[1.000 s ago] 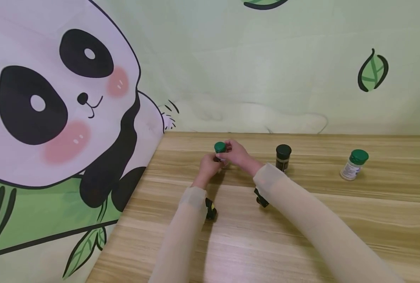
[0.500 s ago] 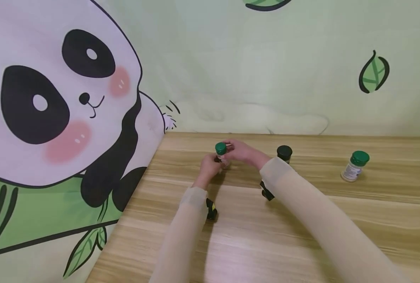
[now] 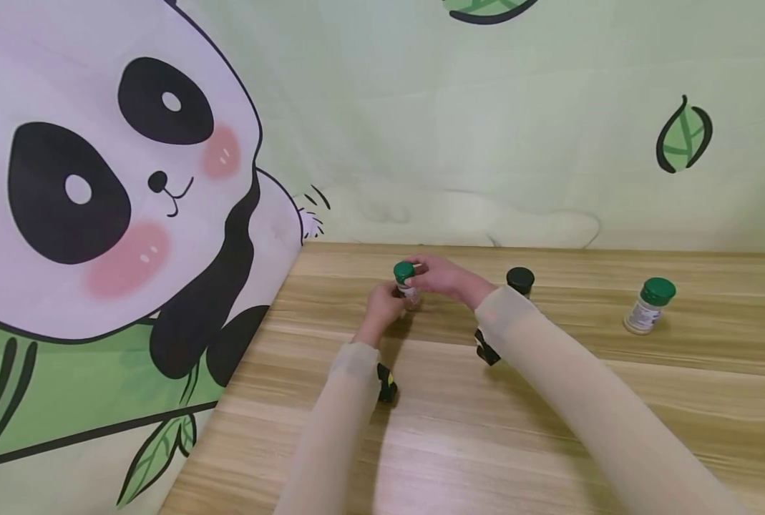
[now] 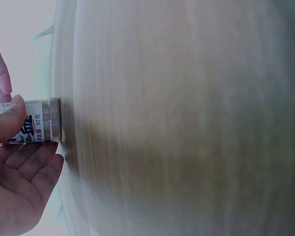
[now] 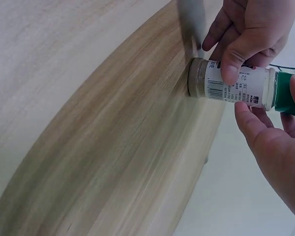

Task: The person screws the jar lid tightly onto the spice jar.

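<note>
A small seasoning jar (image 5: 248, 84) with a white label, clear base and green cap (image 3: 404, 270) stands upright near the table's back left. My left hand (image 3: 383, 309) grips its body, the thumb lying across the label in the left wrist view. My right hand (image 3: 446, 277) holds the cap end from the other side, its thumb on the green cap and one fingertip at the label's edge in the right wrist view. The jar's base meets the wood surface.
Behind my right sleeve (image 3: 507, 311) stands a black-capped jar (image 3: 520, 280), mostly covered. Farther right is another green-capped jar (image 3: 645, 311). Dark wrist devices (image 3: 387, 383) show under both sleeves. A panda-print cloth (image 3: 485, 143) hangs along the table's back and left edges.
My right wrist and forearm have shifted slightly right and now cover more of the black-capped jar. The left hand keeps its grip on the green-capped jar in nearly the same spot.
</note>
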`<state>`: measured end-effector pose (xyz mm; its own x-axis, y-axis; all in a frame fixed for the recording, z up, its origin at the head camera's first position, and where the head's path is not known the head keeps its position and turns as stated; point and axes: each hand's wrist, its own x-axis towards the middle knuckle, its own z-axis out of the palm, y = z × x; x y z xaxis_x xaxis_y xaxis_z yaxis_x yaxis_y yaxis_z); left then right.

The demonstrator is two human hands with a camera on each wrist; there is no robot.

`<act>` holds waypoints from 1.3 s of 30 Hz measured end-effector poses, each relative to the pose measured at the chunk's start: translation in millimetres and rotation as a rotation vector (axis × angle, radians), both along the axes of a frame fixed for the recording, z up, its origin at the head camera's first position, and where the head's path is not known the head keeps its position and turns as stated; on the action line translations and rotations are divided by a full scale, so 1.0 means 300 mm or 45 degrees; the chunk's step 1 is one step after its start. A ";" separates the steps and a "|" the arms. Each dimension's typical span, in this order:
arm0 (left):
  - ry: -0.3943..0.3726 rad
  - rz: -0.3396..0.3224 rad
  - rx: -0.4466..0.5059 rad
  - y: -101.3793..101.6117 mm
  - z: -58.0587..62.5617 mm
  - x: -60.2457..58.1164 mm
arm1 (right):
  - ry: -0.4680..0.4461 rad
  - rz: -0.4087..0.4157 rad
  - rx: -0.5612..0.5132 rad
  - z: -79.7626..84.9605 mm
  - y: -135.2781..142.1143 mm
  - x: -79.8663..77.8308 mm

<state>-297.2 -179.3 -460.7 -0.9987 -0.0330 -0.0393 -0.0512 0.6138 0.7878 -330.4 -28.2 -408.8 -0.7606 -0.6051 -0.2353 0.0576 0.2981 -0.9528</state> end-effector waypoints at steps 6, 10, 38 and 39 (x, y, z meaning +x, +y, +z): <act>0.002 -0.002 0.007 0.002 -0.006 0.001 | 0.052 -0.044 0.027 -0.011 -0.010 0.004; 0.004 -0.005 0.019 0.004 -0.009 0.002 | 0.101 -0.078 0.043 -0.024 -0.013 0.003; 0.012 -0.017 0.026 0.003 0.006 0.003 | 0.198 -0.244 0.076 -0.048 -0.034 0.018; 0.012 -0.018 0.027 0.003 0.006 0.004 | 0.194 -0.248 0.075 -0.049 -0.035 0.019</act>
<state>-296.1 -178.4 -459.1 -0.9994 -0.0179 -0.0305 -0.0352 0.5973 0.8012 -324.8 -38.7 -423.6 -0.8909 -0.4321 -0.1399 -0.0233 0.3510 -0.9361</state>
